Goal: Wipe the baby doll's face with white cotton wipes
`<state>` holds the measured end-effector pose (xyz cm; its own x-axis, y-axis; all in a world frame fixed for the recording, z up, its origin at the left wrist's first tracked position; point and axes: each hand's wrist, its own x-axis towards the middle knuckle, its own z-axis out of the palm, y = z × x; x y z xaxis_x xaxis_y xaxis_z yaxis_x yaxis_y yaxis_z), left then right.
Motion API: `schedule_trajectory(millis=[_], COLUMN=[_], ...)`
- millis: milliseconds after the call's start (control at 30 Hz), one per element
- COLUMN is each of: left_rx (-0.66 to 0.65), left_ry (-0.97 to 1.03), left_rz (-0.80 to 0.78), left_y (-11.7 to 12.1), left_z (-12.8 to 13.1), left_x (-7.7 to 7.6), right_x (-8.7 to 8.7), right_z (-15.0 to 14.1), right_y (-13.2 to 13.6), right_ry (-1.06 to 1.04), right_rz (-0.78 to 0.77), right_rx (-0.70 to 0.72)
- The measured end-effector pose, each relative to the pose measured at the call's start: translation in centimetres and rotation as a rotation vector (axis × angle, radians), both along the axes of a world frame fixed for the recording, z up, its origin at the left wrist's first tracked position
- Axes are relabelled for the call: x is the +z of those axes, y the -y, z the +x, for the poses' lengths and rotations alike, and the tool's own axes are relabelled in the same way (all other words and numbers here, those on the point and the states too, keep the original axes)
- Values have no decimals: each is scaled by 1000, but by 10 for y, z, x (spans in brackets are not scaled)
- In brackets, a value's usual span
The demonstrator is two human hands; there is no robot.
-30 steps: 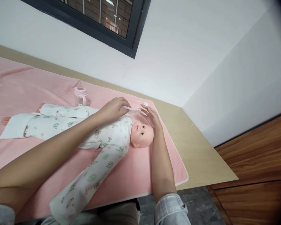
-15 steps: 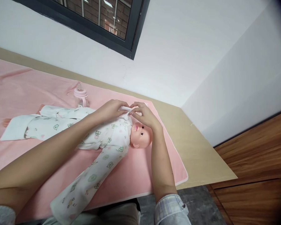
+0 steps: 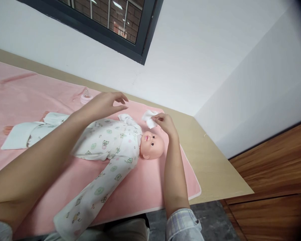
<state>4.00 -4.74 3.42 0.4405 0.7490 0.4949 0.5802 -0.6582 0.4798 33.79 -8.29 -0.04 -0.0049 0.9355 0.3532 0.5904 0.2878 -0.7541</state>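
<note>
A baby doll [image 3: 151, 147] lies on its back with its head to the right, dressed in a white patterned top [image 3: 107, 137] and white patterned trousers [image 3: 37, 132]. One long sleeve [image 3: 97, 190] stretches down over the table's near edge. My right hand [image 3: 165, 123] pinches a thin white cloth [image 3: 149, 118], possibly a wipe, just beyond the doll's head. Above the doll's body hovers my left hand [image 3: 110, 102], open, with fingers apart and nothing in them. My left forearm covers part of the trousers and top.
A pink mat [image 3: 130, 187] with a white border covers much of the wooden table [image 3: 210, 167]. Partly hidden behind my left wrist stands a baby bottle with a pink collar [image 3: 86, 97]. A white wall and dark-framed window [image 3: 140, 50] rise behind; wood-grain panels [image 3: 273, 201] are at right.
My hands have come apart. The left has lifted away up and left, opening; the right has moved slightly right with the white cloth. The doll stays in place.
</note>
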Motion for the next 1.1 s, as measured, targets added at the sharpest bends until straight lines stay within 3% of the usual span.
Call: schedule_trajectory(millis=[133,367,567,633,833,1100], left_rx=[60,91,89,97,148,352], left_ry=[30,107,128,126,150,148], left_rz=[-6,11,-16,-3,8,-126], left_y=[0,-5,-1,-1,-20,-49], left_z=[-22,-31,-32,-33,-48,-82], left_x=[13,12,16,17,12,-1], right_x=[-20,-55,-85,-93,-98,-94], right_z=[29,43,34,31,30,35], right_y=[-12,-34,-52,-55,-51,-49], right_ry=[-80,-315,-563,-643,-777,-666], right_rz=[-65,-68,-14,-59,-181,-41], right_rx=[-167,-249,-128,-76,-22,-232])
